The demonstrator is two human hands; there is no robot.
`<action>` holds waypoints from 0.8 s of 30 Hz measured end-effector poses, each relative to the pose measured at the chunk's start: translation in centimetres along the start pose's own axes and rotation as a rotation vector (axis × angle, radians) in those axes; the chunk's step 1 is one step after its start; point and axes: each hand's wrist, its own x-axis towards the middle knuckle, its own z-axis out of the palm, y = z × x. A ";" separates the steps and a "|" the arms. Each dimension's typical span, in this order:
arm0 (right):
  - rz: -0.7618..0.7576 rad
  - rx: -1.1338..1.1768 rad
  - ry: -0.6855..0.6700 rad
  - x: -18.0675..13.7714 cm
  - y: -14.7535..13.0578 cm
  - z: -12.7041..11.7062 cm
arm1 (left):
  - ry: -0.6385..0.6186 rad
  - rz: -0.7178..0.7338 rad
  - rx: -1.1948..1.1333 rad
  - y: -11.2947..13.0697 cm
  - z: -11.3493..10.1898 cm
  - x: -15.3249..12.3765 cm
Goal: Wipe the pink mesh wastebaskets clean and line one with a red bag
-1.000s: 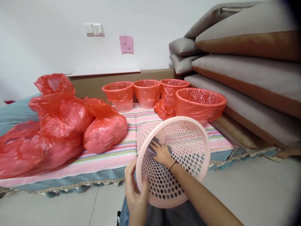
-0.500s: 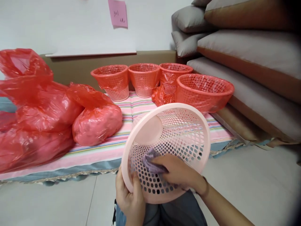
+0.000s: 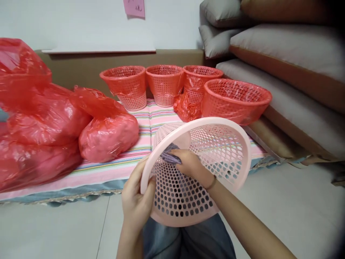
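A pale pink perforated plastic basket [image 3: 215,151] lies tilted over my lap, its mouth facing me. My left hand [image 3: 136,203] is closed on its near left rim. Inside the basket, my right hand [image 3: 190,163] presses a small purple-grey cloth [image 3: 168,155] against the inner wall, fingers closed on the cloth. A thin band circles my right wrist.
Several baskets lined with red plastic bags [image 3: 237,100] stand at the back of a striped mat [image 3: 140,133] on a low platform. Stuffed red plastic bags [image 3: 54,122] fill its left side. Grey cushions [image 3: 291,68] are stacked at right. The pale tiled floor [image 3: 291,208] surrounds me.
My right hand has moved the cloth up along the inner wall, away from the near rim. The basket has tipped and turned a little in my left hand. The camera has dipped lower.
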 end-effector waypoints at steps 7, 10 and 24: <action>0.128 -0.107 -0.096 2.0 0.4 5.1 | -0.053 0.125 0.079 0.4 0.0 0.9; 0.095 -0.102 -0.154 0.1 0.1 3.8 | -0.006 0.103 0.099 0.5 0.1 1.2; -0.049 0.509 -0.370 -14.6 -4.9 -2.4 | -0.199 0.170 -0.020 -1.1 -1.5 3.6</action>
